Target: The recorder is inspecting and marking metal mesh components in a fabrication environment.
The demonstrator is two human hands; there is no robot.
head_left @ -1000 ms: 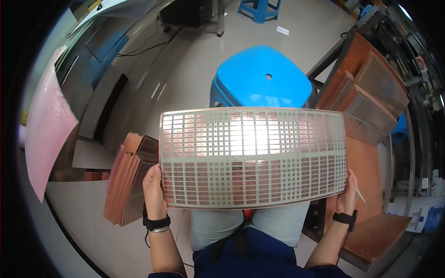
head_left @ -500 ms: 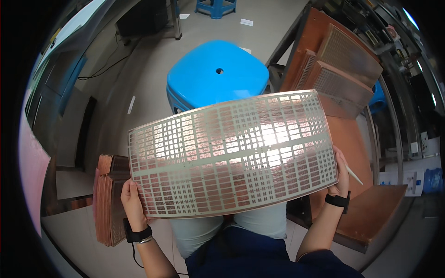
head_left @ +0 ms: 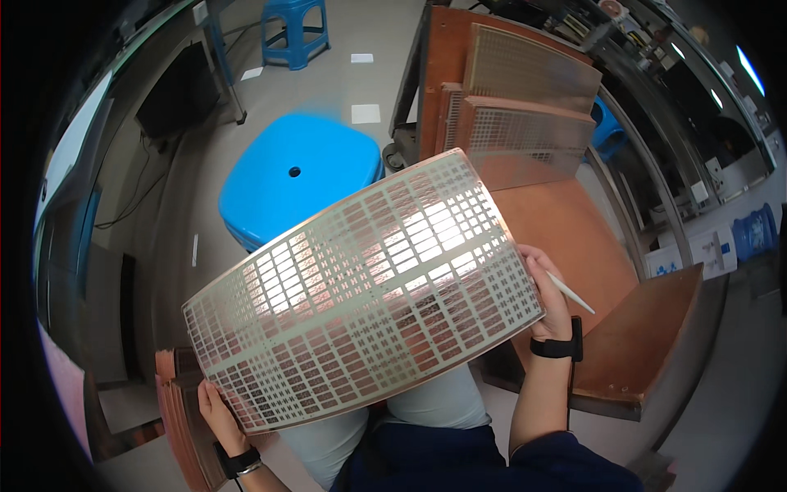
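Note:
A large circuit board panel (head_left: pixel 361 295), coppery with pale green bands and a grid of small rectangles, is held up above my lap, its right end raised higher than its left. My left hand (head_left: pixel 220 414) is closed on its lower left edge, thumb on the face. At its right edge my right hand (head_left: pixel 544 287) grips it, and a white pen-like stick (head_left: pixel 570 293) juts out from the same hand. The fingers behind the panel are hidden.
A blue stool (head_left: pixel 295 168) stands ahead, partly behind the panel. On the right, an orange-brown rack (head_left: pixel 566 234) carries several similar panels (head_left: pixel 529 131). More panels (head_left: pixel 184 426) are stacked by my left arm. A second blue stool (head_left: pixel 295 37) stands farther off.
The view has turned to the right, so the rack sits nearer the middle. The panel has tilted, its left end dropping, with both hands still on it.

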